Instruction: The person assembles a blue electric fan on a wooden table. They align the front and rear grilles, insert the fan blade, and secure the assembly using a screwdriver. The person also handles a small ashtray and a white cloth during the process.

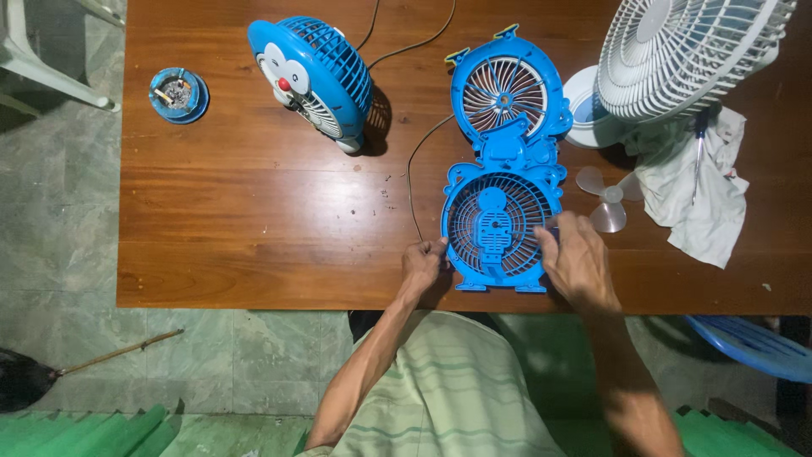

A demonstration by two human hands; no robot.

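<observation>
Both hands grip a blue fan grille (499, 230) lying flat on the wooden table (254, 211): left hand (421, 264) pinching its left rim, right hand (577, 258) closed over its right edge.

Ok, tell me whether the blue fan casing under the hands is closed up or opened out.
Opened out. The blue fan casing lies flat on the wooden table, its two grille halves spread end to end. The left hand and right hand grip the nearer half.
</observation>
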